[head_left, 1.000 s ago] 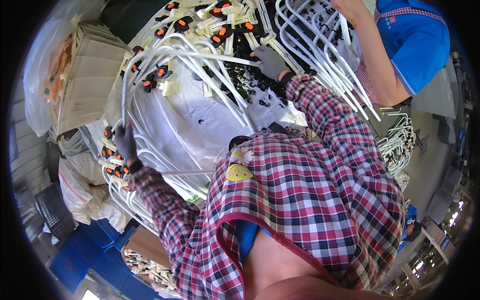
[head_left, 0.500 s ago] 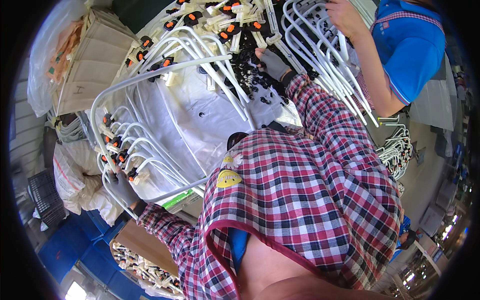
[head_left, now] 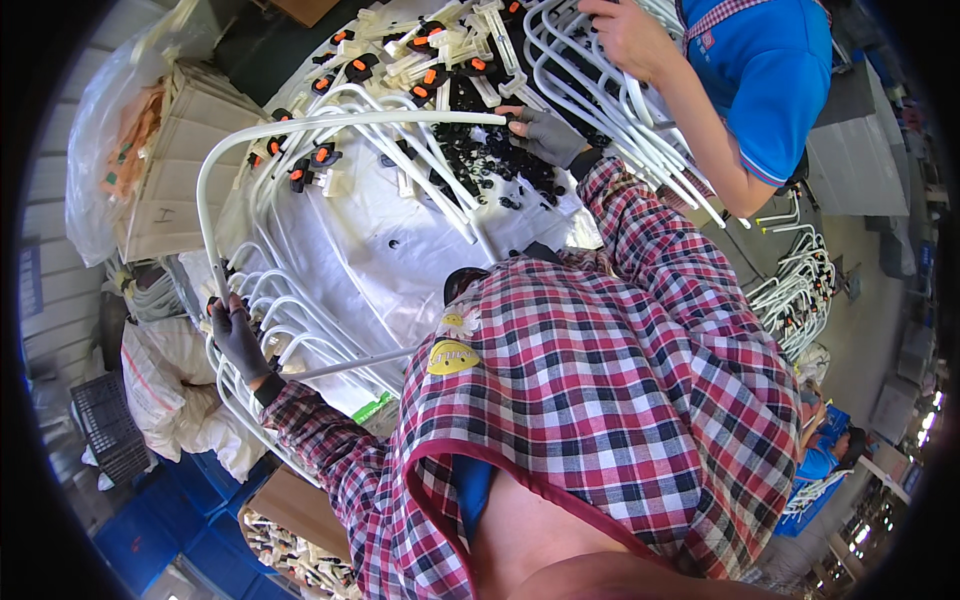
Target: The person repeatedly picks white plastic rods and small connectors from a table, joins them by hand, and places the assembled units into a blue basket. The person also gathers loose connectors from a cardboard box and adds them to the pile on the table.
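My left hand (head_left: pixel 238 338), in a dark fingerless glove, is closed round a white tube (head_left: pixel 330 122) bent into a wide U. The tube rises from that hand and arches to the right across the table. At its far end is my right hand (head_left: pixel 548 137), gloved the same way, thumb and fingertips pinched together at the tube's tip. Whatever small thing the fingertips hold is too small to tell. Below the right hand lie many small black parts (head_left: pixel 490 165) in a loose pile. More bent white tubes (head_left: pixel 310 325) lie beside my left hand, some with black-and-orange pieces.
Cream plastic brackets with black-and-orange clamps (head_left: pixel 430 65) crowd the table's far side. A co-worker in a blue shirt (head_left: pixel 775 85) stands at the right, one hand (head_left: pixel 635 45) over another stack of white tubes (head_left: pixel 590 90). A cardboard box (head_left: pixel 300 510) of brackets stands low left.
The tube's far end has moved right and now meets my right fingertips. My right hand has come away from the black parts. My left hand still holds the tube.
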{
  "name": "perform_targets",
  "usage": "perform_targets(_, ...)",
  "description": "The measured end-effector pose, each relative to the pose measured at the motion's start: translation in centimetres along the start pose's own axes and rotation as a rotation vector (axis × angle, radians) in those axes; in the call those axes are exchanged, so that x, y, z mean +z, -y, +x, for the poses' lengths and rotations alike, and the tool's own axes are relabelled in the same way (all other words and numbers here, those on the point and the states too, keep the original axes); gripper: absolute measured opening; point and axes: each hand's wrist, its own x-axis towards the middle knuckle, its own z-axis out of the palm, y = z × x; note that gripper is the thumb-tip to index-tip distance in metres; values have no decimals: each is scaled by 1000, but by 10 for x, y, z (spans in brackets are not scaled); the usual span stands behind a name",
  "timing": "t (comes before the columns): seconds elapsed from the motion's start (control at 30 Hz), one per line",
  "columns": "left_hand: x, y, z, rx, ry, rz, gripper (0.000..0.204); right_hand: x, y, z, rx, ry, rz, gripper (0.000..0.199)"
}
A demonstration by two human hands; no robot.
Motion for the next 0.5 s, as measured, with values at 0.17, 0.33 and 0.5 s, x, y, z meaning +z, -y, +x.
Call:
perform_targets(0.17,-3,-12,-14,11,5,54,14,-10,-14,12,-3,28,-46,32)
perform_targets(0.33,16,-43,-16,173,52,323,20,27,34,29,-275,67,-1178,52)
perform_targets(0.5,102,-136,-2,507,205,428,51,142,104,62,-570,-268,-1379,48)
